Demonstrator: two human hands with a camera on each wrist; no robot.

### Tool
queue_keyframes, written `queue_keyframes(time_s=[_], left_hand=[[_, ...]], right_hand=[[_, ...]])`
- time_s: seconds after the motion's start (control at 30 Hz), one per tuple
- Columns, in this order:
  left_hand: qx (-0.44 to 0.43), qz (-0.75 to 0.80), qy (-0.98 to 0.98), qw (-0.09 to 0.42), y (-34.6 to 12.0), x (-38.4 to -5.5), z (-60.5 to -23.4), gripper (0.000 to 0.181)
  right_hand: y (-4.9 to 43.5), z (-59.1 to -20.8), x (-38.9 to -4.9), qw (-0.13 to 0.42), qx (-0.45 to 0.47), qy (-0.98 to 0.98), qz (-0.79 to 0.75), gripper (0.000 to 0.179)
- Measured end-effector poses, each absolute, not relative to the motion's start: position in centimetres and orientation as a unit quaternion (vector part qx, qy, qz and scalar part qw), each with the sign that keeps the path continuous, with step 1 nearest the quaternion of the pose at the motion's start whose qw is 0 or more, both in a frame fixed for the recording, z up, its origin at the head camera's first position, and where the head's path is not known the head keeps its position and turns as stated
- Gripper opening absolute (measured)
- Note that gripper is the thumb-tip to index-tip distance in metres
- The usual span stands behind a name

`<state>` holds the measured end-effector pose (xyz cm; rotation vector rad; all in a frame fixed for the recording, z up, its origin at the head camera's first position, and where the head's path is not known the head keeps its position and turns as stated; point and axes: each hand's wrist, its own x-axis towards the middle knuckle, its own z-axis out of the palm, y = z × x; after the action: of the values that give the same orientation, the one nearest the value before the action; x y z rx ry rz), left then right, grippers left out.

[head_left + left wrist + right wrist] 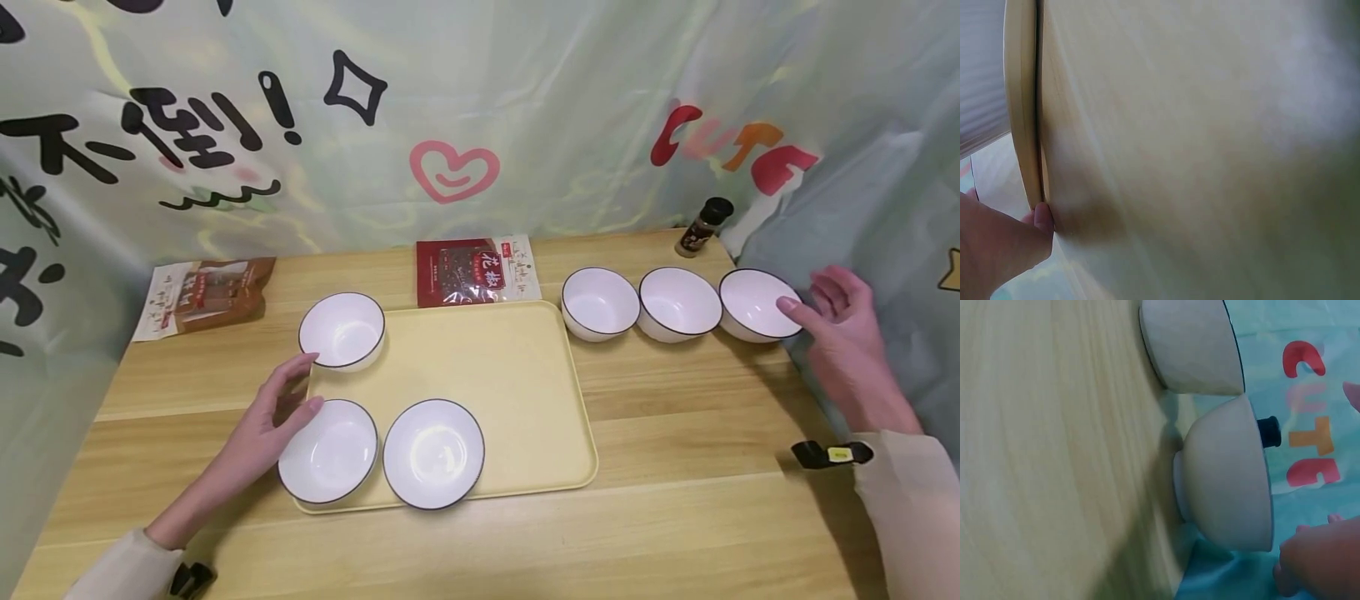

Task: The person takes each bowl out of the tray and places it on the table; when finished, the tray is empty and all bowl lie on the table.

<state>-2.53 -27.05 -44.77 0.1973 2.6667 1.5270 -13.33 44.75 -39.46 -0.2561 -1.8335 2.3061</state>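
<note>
My left hand (pixel 262 425) is at the left edge of a yellow tray (pixel 525 400), its fingers spread and loosely bent. Its thumb is over the rim of the near-left white bowl (pixel 330 458), and its forefinger reaches the far-left bowl (pixel 347 329). In the left wrist view, a fingertip (pixel 1044 217) meets the tray's edge. A third bowl (pixel 435 454) stands beside the near-left one. At far right my right hand (pixel 847 342) hovers with loosely bent fingers by the rightmost bowl (pixel 757 304). The right wrist view shows a gap between hand and bowl (pixel 1229 478).
Two more white bowls (pixel 600 302) (pixel 678 302) continue the row right of the tray. Behind them stands a black-capped jar (pixel 703 227). A red-and-white packet (pixel 476 271) lies at the tray's back edge, a brown packet (pixel 206 296) back left. Printed cloth (pixel 570 125) hangs behind the table.
</note>
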Motion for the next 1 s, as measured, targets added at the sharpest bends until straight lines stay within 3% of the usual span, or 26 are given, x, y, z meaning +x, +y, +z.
queue_keyframes(time_s=[0.37, 0.6, 1.0], left_hand=[[0.063, 0.5, 0.863, 0.033, -27.1, -2.2, -44.7, 0.064], [0.061, 0.496, 0.866, 0.03, -27.3, -2.1, -44.6, 0.064], [0.069, 0.5, 0.863, 0.028, -27.2, -2.6, -45.0, 0.065]], right_hand=[[42.2, -37.8, -12.8, 0.094, -0.045, -0.586, 0.804, 0.081], [39.3, -36.9, -13.2, 0.057, -0.019, -0.645, 0.762, 0.086], [33.9, -38.1, -11.8, 0.057, 0.085, -0.62, 0.778, 0.077]])
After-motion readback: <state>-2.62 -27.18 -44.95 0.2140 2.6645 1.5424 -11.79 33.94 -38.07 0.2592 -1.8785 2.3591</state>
